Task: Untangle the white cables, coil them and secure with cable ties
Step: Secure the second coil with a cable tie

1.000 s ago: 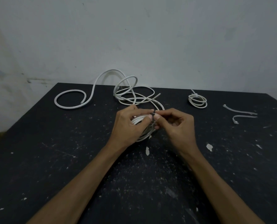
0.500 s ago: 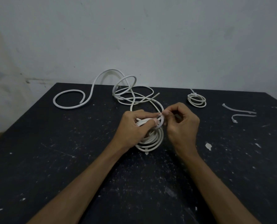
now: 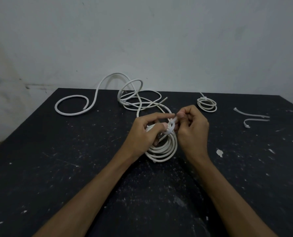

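At the table's middle my left hand grips the top of a coiled white cable, which stands tilted on the black table. A white cable tie loops around the coil's top. My right hand pinches the tie's tail between thumb and forefinger. A strand runs from the coil back to a loose tangle of white cables at the far edge. A thicker white cable curls at the far left.
A small tied coil lies at the far right of centre. Two spare cable ties lie further right. A pale wall rises behind the table. White flecks and a paint chip mark the tabletop.
The coil has tipped up from under my hands and now shows below them. My right hand moved up and right, drawing the tie's tail out; the tie loop is now visible.
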